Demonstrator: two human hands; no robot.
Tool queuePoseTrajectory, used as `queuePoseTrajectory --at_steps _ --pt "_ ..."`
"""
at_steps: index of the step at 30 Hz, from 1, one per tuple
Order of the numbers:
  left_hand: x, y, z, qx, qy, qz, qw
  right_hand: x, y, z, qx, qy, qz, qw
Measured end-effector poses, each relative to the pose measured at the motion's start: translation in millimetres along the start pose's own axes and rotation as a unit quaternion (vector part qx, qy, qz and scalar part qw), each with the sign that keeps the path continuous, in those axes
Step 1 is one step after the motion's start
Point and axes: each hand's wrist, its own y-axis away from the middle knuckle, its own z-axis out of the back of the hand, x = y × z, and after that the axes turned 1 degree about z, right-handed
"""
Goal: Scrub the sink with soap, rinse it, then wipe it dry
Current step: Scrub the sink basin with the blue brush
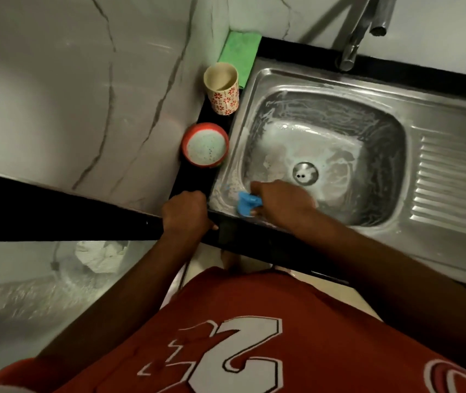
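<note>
Two hands | right hand (pixel 283 199) fingers grip scrubber (pixel 247 204) at near rim — sink (pixel 325 78) long axis left-right | left hand (pixel 186 211) fingers clasp counter edge (pixel 84 219)

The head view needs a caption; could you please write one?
Right hand scrubs the soapy stainless-steel sink with a blue scrubber; left hand grips the black counter edge.

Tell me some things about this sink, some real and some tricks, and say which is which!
The right hand holds a blue scrubber. True.
The green cloth lies in the sink. False: it lies on the counter beside it.
The sink has soap streaks. True.
The left hand holds the flowered cup. False: it grips the counter's edge.
Water runs from the tap. False: none shows.
</note>
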Motion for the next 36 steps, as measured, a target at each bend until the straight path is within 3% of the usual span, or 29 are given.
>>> queuePoseTrajectory --at_steps 6,9,13,16,19,24,26,31,36 --pt "-8 2 0 0.004 0.000 -0.005 1.000 -99 88 30 0.098 0.129 -0.123 0.979" --pt "-13 5 3 0.004 -0.011 -0.003 1.000 -82 82 15 0.031 0.126 -0.100 0.987" --pt "-19 8 7 -0.001 -0.037 -0.012 0.999 -15 33 -15 -0.026 -0.037 -0.055 0.997" --pt "-22 11 8 -0.002 -0.043 -0.009 0.999 4 17 -23 -0.056 -0.065 -0.012 0.996" --pt "-26 17 6 -0.016 -0.036 -0.010 0.999 -29 43 -19 -0.050 -0.038 -0.005 0.998" --pt "-33 27 4 -0.035 -0.015 -0.025 0.999 -113 104 -4 0.002 0.049 -0.103 0.993" --pt "-36 30 4 -0.037 -0.012 -0.034 0.999 -108 104 -8 -0.031 0.072 -0.111 0.991" --pt "-44 31 8 -0.033 -0.016 -0.058 0.998 -38 38 -17 -0.067 -0.070 -0.103 0.990" --pt "-53 32 12 -0.034 -0.026 -0.072 0.996 -43 27 9 -0.010 -0.011 -0.069 0.997"
